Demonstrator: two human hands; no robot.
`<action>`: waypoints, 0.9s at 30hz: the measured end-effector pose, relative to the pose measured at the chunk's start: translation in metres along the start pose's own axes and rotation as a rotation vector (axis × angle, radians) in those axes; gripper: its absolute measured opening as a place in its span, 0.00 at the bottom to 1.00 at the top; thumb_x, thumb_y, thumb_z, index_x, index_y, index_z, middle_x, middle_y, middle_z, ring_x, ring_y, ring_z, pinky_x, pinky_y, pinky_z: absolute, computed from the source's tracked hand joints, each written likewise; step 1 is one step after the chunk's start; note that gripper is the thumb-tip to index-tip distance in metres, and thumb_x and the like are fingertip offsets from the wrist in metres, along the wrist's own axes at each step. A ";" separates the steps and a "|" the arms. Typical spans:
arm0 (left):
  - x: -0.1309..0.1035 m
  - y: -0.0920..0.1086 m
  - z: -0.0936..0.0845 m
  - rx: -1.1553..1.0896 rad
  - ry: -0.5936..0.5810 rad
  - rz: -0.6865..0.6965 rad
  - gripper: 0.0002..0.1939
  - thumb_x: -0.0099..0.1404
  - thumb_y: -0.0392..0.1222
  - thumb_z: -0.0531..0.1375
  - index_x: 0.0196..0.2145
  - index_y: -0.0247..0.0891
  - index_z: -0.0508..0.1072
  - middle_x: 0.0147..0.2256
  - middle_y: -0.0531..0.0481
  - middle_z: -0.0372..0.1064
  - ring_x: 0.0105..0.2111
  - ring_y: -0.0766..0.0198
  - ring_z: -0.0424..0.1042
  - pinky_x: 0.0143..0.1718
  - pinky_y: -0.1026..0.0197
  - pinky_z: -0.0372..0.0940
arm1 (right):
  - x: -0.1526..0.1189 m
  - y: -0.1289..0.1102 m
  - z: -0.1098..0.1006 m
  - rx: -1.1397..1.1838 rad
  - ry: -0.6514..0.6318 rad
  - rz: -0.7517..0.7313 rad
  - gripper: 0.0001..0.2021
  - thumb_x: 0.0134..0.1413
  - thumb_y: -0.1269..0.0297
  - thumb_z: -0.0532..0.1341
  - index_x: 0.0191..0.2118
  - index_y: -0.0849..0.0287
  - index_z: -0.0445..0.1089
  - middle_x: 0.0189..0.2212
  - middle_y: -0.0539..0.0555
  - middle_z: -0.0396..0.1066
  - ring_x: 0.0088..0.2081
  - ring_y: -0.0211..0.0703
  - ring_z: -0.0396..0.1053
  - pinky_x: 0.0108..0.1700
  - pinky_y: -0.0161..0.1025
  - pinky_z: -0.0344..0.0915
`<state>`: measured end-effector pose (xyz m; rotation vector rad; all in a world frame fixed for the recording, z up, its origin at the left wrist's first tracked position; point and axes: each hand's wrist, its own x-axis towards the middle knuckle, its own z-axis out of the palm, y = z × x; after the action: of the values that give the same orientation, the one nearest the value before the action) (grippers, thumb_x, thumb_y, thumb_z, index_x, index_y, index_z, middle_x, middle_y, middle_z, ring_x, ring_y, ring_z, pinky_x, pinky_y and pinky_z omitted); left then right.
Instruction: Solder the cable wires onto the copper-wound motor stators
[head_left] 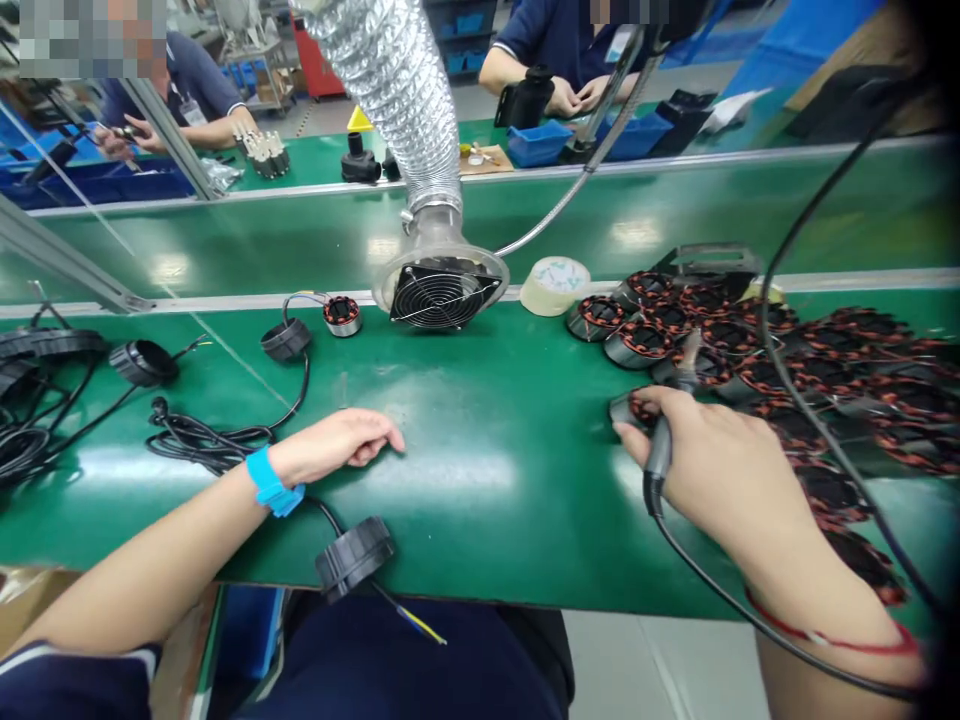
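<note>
- One silver, ring-shaped stator with copper-red windings (624, 408) sits on the green bench (480, 540), just beside the stator cluster (795, 375).
- Right hand (731, 480): closed round a grey-handled corded tool (659, 455), thumb and forefinger at the stator's rim; can't tell how firm the pinch is.
- Best grip: bare metal wall, no pressure on windings.
- Tool tip points over the cluster; angle it off the coils.
- Black cord (694, 570) needs slack, no snagging.
- Left hand (341, 445): loosely half-curled, seemingly empty, well apart; could steady the stator.
</note>
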<state>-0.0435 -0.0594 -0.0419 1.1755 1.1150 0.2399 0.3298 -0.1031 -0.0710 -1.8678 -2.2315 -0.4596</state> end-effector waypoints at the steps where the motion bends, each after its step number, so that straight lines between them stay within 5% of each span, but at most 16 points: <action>1: 0.003 -0.003 0.003 -0.043 0.029 0.025 0.25 0.62 0.60 0.56 0.33 0.31 0.71 0.21 0.58 0.51 0.20 0.72 0.48 0.22 0.66 0.44 | 0.002 -0.012 -0.002 0.058 0.001 -0.023 0.20 0.65 0.51 0.47 0.45 0.63 0.67 0.28 0.61 0.72 0.28 0.56 0.70 0.32 0.48 0.61; 6: 0.015 -0.001 0.011 0.035 0.061 0.098 0.26 0.66 0.60 0.50 0.30 0.33 0.69 0.21 0.58 0.50 0.20 0.72 0.47 0.21 0.66 0.45 | 0.007 -0.091 -0.010 0.426 0.081 -0.155 0.15 0.63 0.57 0.55 0.50 0.59 0.64 0.38 0.59 0.75 0.33 0.53 0.73 0.35 0.47 0.67; 11: 0.019 0.001 0.019 0.274 0.035 0.121 0.18 0.63 0.54 0.58 0.32 0.33 0.71 0.26 0.55 0.63 0.26 0.70 0.58 0.28 0.66 0.54 | 0.010 -0.145 -0.014 0.689 0.124 -0.179 0.19 0.60 0.72 0.52 0.57 0.57 0.58 0.47 0.58 0.73 0.40 0.48 0.74 0.41 0.45 0.71; 14: 0.014 0.000 0.017 0.343 -0.001 0.106 0.13 0.62 0.47 0.59 0.32 0.32 0.73 0.29 0.52 0.69 0.29 0.68 0.63 0.33 0.66 0.57 | 0.014 -0.147 -0.008 0.725 0.091 -0.211 0.22 0.57 0.74 0.52 0.58 0.57 0.56 0.55 0.62 0.67 0.51 0.54 0.69 0.47 0.51 0.70; 18: 0.004 0.006 0.007 0.425 0.095 0.148 0.13 0.66 0.44 0.56 0.33 0.33 0.75 0.33 0.49 0.73 0.33 0.66 0.67 0.38 0.65 0.59 | 0.016 -0.140 0.007 0.836 -0.043 -0.284 0.27 0.57 0.72 0.55 0.62 0.58 0.51 0.61 0.65 0.59 0.60 0.57 0.61 0.55 0.57 0.66; 21: 0.009 0.013 0.004 0.291 0.091 0.159 0.14 0.66 0.44 0.55 0.31 0.32 0.75 0.27 0.51 0.68 0.28 0.69 0.62 0.32 0.66 0.56 | 0.015 -0.141 0.016 0.888 -0.036 -0.271 0.27 0.59 0.69 0.57 0.62 0.55 0.51 0.58 0.62 0.62 0.56 0.55 0.64 0.53 0.56 0.67; 24: 0.024 0.017 0.009 0.030 -0.032 0.104 0.17 0.65 0.49 0.56 0.30 0.31 0.73 0.21 0.56 0.56 0.20 0.73 0.48 0.22 0.66 0.44 | 0.012 -0.143 0.019 0.853 0.008 -0.270 0.26 0.59 0.63 0.59 0.62 0.54 0.53 0.53 0.62 0.66 0.50 0.57 0.65 0.49 0.57 0.69; 27: 0.034 0.021 0.015 -0.029 -0.080 0.099 0.18 0.65 0.51 0.56 0.32 0.31 0.72 0.22 0.57 0.55 0.19 0.74 0.45 0.21 0.66 0.40 | 0.011 -0.144 0.018 0.787 0.067 -0.237 0.25 0.59 0.60 0.59 0.60 0.56 0.54 0.50 0.63 0.67 0.46 0.58 0.66 0.45 0.56 0.68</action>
<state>-0.0078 -0.0373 -0.0447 1.2054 0.9813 0.2821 0.1872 -0.1094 -0.0999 -1.1694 -2.1362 0.2980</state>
